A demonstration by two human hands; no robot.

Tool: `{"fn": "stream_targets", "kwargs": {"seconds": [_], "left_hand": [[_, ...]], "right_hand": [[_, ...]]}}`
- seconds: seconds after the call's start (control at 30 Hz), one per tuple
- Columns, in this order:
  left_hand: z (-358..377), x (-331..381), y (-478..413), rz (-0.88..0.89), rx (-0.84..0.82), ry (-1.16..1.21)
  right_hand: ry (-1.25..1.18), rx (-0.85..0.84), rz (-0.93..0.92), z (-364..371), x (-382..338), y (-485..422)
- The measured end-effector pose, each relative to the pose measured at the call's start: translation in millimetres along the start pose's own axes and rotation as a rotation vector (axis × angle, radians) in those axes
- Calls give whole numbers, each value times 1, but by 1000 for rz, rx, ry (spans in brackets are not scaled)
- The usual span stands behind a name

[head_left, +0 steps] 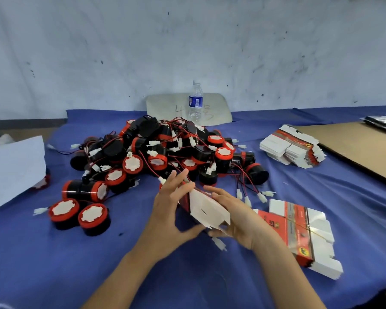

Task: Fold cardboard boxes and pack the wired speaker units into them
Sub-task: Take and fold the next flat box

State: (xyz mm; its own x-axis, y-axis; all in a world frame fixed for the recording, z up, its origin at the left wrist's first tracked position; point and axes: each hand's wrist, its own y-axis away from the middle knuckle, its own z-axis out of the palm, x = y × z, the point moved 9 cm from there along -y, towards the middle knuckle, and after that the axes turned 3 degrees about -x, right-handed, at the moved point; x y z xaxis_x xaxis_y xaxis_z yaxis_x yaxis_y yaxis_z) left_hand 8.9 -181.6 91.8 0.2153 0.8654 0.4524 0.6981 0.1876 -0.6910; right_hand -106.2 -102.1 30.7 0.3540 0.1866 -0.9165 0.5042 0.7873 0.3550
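blue cloth [187, 275] — speaker pile [156, 150] | scuffed white wall [187, 41] — bottle [196, 101] | left hand [172, 204] flat against box [207, 208], right hand [234, 217] grips it

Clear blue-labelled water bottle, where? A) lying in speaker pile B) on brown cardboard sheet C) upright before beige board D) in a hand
C: the clear plastic water bottle stands upright in front of the beige handwritten board, behind the pile of black-and-red speaker units.

Half-folded red-and-white box [206, 210], tilted, white flaps open, wired black-and-red speaker units [165, 152] heaped behind, flat boxes [299, 230] stacked right
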Motion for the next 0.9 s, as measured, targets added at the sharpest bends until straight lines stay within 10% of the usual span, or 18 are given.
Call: {"fn": "stream_targets", "kwargs": {"seconds": [0.53,0.9], "left_hand": [[-8,-23,14,-349,211,441],[7,-14,16,-406,203,644]], "right_hand": [[32,211,-762,30,-38,27],[-6,261,-902,20,-32,45]]}}
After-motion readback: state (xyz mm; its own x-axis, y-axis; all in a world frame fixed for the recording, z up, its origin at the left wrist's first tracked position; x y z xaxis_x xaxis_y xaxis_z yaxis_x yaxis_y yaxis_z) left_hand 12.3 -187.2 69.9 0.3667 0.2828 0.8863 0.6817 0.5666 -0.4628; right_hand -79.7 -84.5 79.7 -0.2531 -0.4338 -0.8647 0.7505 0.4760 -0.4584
